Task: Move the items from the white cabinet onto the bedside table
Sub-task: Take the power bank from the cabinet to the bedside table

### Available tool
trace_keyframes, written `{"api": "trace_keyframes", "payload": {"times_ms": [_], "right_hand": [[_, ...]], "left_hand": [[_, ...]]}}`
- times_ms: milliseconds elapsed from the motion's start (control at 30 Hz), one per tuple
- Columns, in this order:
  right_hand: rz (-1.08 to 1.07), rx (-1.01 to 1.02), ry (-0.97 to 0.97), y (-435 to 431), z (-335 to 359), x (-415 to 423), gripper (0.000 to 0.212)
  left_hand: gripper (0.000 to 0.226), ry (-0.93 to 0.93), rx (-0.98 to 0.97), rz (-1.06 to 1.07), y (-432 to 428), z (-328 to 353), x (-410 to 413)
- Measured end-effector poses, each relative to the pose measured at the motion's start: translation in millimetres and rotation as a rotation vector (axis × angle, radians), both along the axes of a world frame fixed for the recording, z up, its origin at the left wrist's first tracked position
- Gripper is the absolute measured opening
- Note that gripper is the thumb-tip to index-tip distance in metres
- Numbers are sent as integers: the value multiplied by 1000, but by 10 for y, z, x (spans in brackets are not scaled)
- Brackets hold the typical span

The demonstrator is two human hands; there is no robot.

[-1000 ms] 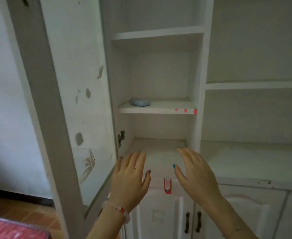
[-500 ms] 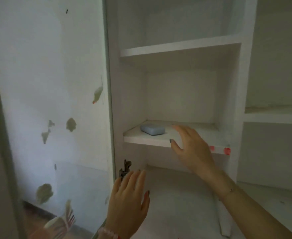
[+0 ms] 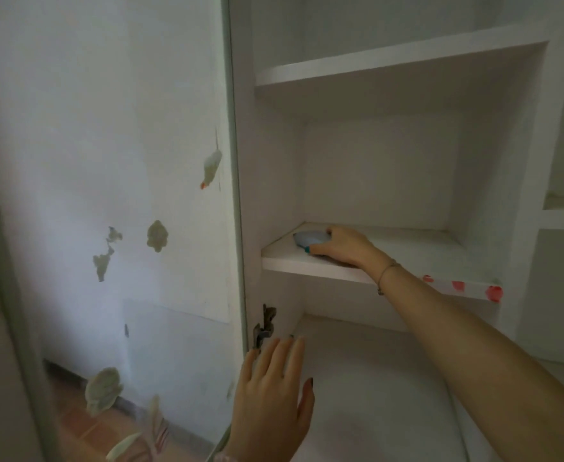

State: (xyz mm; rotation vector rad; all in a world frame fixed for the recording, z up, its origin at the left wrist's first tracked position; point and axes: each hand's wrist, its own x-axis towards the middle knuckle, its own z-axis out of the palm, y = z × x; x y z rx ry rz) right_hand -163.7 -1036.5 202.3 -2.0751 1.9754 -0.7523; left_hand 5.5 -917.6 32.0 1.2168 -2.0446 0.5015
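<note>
- Far left: cabinet door, dotted with worn stickers.
- Bottom centre: left hand, fingers straight and together, holding nothing.
- Centre: blue item on the middle shelf, right hand curled over it, gripping.
- Right: red stickers on the shelf edge.

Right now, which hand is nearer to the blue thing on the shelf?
Right. The right hand is on the blue item, its fingers curled round it. The left hand is well below, open, beside the door hinge.
</note>
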Motion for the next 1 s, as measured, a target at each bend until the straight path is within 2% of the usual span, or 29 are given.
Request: {"api": "trace_keyframes", "payload": {"times_ms": [133, 300, 600, 767, 900, 1000], "right_hand": [[-46, -28, -28, -29, -15, 35, 29], [-132, 9, 29, -3, 53, 118, 23], [-214, -96, -67, 275, 23, -47, 29], [-226, -239, -23, 631, 29, -196, 42], [-146, -400, -135, 1158, -119, -225, 46], [-142, -464, -170, 1527, -391, -206, 42]], "left_hand": [[51, 1, 25, 3, -1, -27, 82], [51, 0, 37, -13, 25, -48, 123], [46, 21, 24, -97, 114, -8, 82], [46, 62, 104, -153, 163, 20, 11], [50, 208, 201, -232, 241, 40, -77], [38, 553, 409, -357, 320, 108, -135]]}}
